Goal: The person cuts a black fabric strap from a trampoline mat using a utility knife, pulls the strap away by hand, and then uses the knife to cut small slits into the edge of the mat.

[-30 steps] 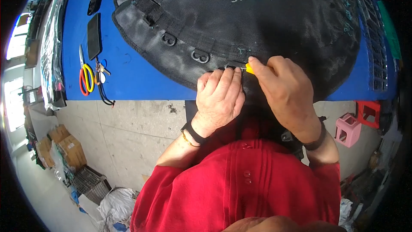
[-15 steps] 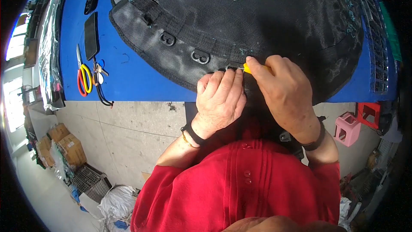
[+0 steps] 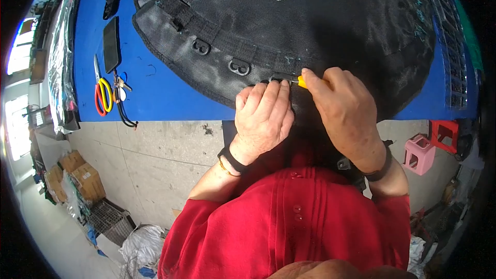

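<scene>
A black mesh trampoline mat lies over the table, with a webbing strap stitched along its curved near part. Two black plastic double-hole rings stick out from this strap. Another black fitting shows just beyond the fingertips of my left hand. Those fingers are pressed together on the mat's near part, and what lies under them is hidden. My right hand is closed round a yellow-handled tool. Its thin metal shaft points left to the fitting; the tip's shape is unclear.
On the blue table at left lie red-and-yellow-handled scissors, a dark phone, keys on a cord and a small black object. A clear-wrapped bundle lines the left edge. Pink and red stools stand at right.
The yellow-handled tool and my right hand have shifted slightly right, showing more of the metal shaft. My left hand has moved a little left and stays pressed on the mat.
</scene>
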The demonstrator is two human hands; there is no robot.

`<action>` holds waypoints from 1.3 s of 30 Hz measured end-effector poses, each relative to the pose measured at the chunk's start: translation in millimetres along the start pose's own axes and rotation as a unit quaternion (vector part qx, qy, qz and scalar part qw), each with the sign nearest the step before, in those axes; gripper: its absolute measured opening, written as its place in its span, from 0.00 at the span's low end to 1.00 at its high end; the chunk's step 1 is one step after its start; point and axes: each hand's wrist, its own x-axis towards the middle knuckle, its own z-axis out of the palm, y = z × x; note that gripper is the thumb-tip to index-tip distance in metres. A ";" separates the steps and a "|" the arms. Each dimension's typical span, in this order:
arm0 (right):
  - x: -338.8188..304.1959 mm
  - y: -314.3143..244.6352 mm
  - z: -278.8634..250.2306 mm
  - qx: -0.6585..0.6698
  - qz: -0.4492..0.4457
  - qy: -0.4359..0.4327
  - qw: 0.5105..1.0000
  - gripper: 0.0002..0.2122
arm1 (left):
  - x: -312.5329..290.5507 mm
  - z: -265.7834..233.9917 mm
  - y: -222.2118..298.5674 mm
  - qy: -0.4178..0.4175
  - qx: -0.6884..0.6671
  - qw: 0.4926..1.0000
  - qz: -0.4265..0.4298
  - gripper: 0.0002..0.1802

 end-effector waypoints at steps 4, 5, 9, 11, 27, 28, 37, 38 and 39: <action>-4.6 2.4 -0.3 -0.012 0.003 0.006 1.000 0.13 | -1.4 1.7 -0.7 -0.001 0.002 1.000 0.003 0.25; -5.2 2.5 -1.1 -0.012 0.003 0.007 1.000 0.13 | -1.5 1.6 -0.6 0.000 0.004 1.000 0.004 0.25; -8.2 2.6 -3.5 -0.016 0.013 0.006 1.000 0.13 | -1.4 1.4 0.0 0.001 0.010 1.000 0.005 0.25; -10.0 3.0 -4.4 -0.023 0.017 0.008 1.000 0.13 | -2.0 1.9 -0.1 0.001 0.010 1.000 0.005 0.25; -12.6 3.4 -10.2 0.012 0.019 0.035 0.999 0.12 | -0.9 2.9 -1.1 0.003 0.015 1.000 0.009 0.24; -10.9 2.7 -9.2 0.022 0.011 0.042 0.999 0.12 | -0.8 2.5 -0.8 0.003 0.014 1.000 0.008 0.24; 1.5 0.2 5.2 0.017 -0.024 0.038 0.999 0.13 | -1.5 3.0 -0.6 0.008 0.008 1.000 0.007 0.25; 2.4 -0.2 5.5 0.017 -0.025 0.037 0.999 0.13 | -1.2 2.6 -0.6 0.007 0.008 1.000 0.007 0.25; 3.4 -0.5 5.5 0.016 -0.025 0.035 0.999 0.13 | -1.2 2.5 -0.7 0.005 0.008 1.000 0.008 0.25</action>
